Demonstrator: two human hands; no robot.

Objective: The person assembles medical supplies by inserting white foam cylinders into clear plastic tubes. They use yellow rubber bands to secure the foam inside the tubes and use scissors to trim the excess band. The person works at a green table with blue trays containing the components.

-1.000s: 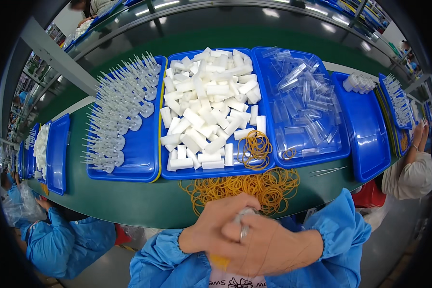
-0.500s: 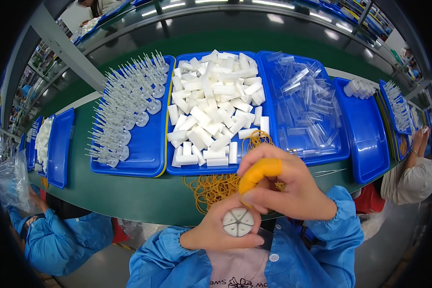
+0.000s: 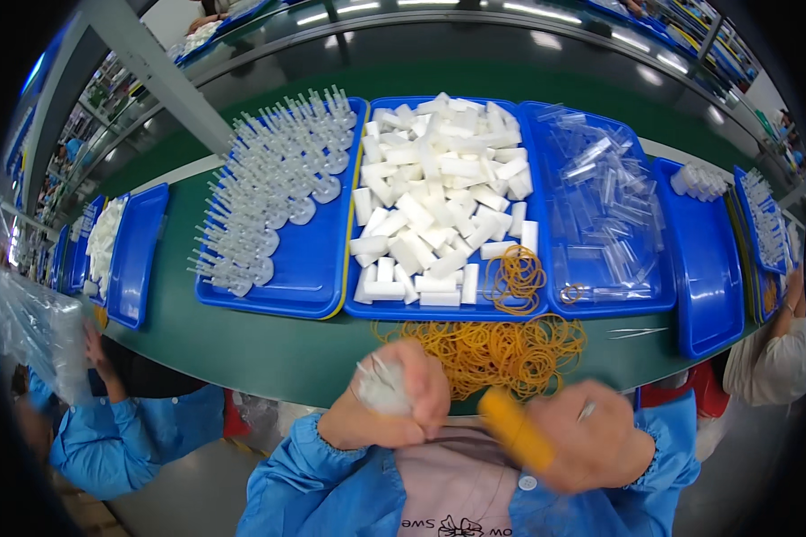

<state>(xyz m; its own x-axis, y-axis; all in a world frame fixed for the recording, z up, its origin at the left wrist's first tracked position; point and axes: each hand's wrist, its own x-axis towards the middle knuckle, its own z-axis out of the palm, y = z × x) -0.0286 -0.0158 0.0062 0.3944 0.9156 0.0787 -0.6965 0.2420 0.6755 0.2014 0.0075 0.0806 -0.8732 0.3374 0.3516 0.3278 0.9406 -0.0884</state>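
Note:
My left hand (image 3: 401,394) is closed around a bundle of whitish translucent pieces (image 3: 382,387), held over my lap in front of the table edge. The bundle is blurred, and the fingers cover part of it. My right hand (image 3: 571,434) is off to the right, smeared by motion, with a yellow finger cover (image 3: 516,428) on one finger. A small pale spot shows at the right hand; I cannot make out what it is. Just beyond both hands, a pile of yellow-brown rubber bands (image 3: 484,353) lies on the table.
Blue trays hold clear stemmed plastic parts (image 3: 273,201), white blocks (image 3: 439,192) and clear tubes (image 3: 604,192). More rubber bands (image 3: 516,279) lie on the middle tray's edge. Tweezers (image 3: 638,332) lie at right, near another blue tray (image 3: 712,277). A co-worker's blue sleeve (image 3: 121,443) is at left.
My hands have come apart: the right moved right and down, the left slightly left and up. The bundle's round segmented end no longer faces up. The whole view shifted a little.

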